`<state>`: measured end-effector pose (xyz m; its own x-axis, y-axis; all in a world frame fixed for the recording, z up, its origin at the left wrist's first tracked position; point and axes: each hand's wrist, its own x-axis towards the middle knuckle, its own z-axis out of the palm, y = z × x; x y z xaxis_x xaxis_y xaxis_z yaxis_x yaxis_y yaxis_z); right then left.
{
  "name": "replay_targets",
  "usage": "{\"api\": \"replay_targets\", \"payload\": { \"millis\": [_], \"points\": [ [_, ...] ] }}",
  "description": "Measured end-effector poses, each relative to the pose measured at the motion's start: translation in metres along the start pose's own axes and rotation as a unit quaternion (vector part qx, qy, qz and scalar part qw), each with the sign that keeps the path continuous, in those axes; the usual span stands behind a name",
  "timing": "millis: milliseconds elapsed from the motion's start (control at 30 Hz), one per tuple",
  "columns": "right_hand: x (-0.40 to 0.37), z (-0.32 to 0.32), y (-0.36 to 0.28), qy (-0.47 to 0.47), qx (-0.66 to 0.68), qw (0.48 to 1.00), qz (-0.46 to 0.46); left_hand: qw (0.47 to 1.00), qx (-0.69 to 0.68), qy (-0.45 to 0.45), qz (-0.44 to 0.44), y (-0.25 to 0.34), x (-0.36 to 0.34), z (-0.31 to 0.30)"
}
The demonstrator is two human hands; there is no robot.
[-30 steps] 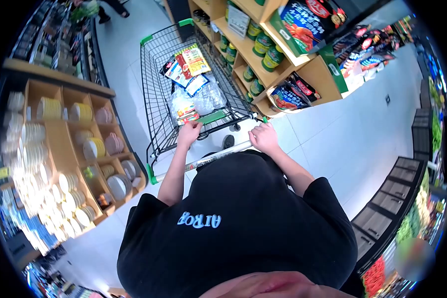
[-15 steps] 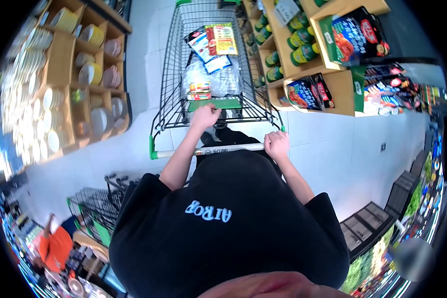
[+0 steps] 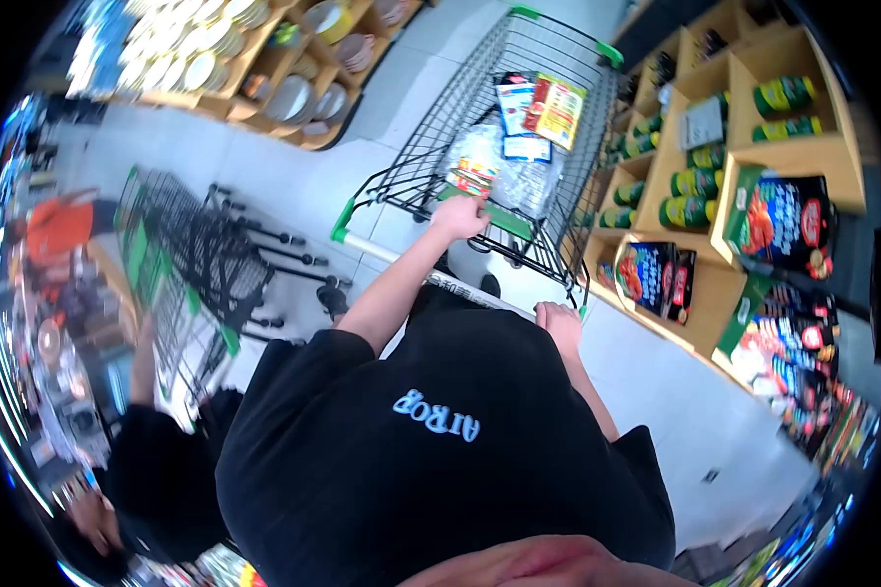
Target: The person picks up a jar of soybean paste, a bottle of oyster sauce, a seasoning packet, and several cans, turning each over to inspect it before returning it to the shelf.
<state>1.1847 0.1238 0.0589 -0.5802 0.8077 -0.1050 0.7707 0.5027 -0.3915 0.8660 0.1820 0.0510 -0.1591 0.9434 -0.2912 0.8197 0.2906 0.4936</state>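
Note:
A black wire shopping cart (image 3: 458,86) with green corners stands in front of me. My left hand (image 3: 463,216) is closed on the edge of its green flap (image 3: 509,222), with the fingertips partly hidden. My right hand (image 3: 559,326) wraps around the right end of the pale handlebar (image 3: 370,248). Inside the basket, a red-and-yellow food packet (image 3: 558,112) overlaps a white-and-blue packet (image 3: 515,106). Nearer me, clear plastic packaging (image 3: 531,186) and a small red-and-yellow package (image 3: 476,176) lie close to the flap.
Wooden shelves with green bottles (image 3: 690,183) and dark food pouches (image 3: 789,225) line the right. Bowls fill a wooden rack (image 3: 347,122) at upper left. Other carts (image 3: 191,254) stand left. A person in dark clothes (image 3: 162,479) reaches toward them; someone in orange (image 3: 61,230) is farther off.
The view has swung, and the cart now points toward the upper right. A person in dark clothes has appeared at lower left beside the other carts. Both my hands keep their holds.

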Motion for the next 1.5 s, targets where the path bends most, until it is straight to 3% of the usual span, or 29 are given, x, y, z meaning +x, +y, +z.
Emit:
{"api": "replay_targets", "payload": {
  "millis": [167, 300, 800, 900, 967, 1000, 1033, 1100, 1167, 1233, 1367, 1500],
  "points": [
    [0.006, -0.011, 0.002, -0.129, 0.055, 0.99, 0.002, 0.997, -0.029, 0.068, 0.023, 0.005, -0.014, 0.004],
    [0.003, -0.003, 0.01, -0.167, 0.05, 0.985, -0.018, 0.99, -0.012, 0.134, 0.042, 0.003, -0.026, 0.013],
    [-0.027, 0.018, 0.008, -0.153, 0.077, 0.984, -0.054, 1.0, -0.007, 0.013, -0.008, -0.015, -0.041, 0.046],
    [-0.028, 0.025, 0.021, -0.192, 0.113, 0.97, -0.094, 1.0, 0.0, -0.007, 0.002, -0.017, -0.047, 0.054],
    [-0.024, 0.032, 0.041, -0.229, 0.199, 0.942, -0.145, 0.997, -0.001, 0.035, 0.07, -0.028, -0.053, 0.072],
    [-0.004, -0.029, 0.007, -0.4, 0.195, 0.895, 0.02, 0.997, -0.001, 0.027, 0.069, -0.024, -0.057, 0.072],
    [0.002, -0.006, 0.037, -0.317, 0.234, 0.914, -0.096, 0.998, 0.0, 0.014, 0.067, -0.019, -0.059, 0.069],
    [0.036, -0.024, 0.032, -0.303, 0.375, 0.876, 0.027, 0.997, -0.027, 0.026, 0.074, -0.017, -0.066, 0.078],
    [0.089, -0.003, 0.039, -0.197, 0.43, 0.88, 0.047, 0.995, -0.04, 0.04, 0.085, -0.018, -0.069, 0.086],
    [0.156, 0.04, 0.044, -0.089, 0.391, 0.916, 0.0, 0.993, -0.058, 0.042, 0.09, -0.015, -0.074, 0.085],
    [0.256, 0.159, 0.052, -0.082, 0.214, 0.968, -0.1, 0.993, -0.102, 0.006, 0.06, -0.013, -0.087, 0.096],
    [0.318, 0.257, 0.036, -0.152, 0.113, 0.975, -0.119, 0.985, -0.146, 0.042, 0.083, -0.017, -0.087, 0.096]
  ]
}}
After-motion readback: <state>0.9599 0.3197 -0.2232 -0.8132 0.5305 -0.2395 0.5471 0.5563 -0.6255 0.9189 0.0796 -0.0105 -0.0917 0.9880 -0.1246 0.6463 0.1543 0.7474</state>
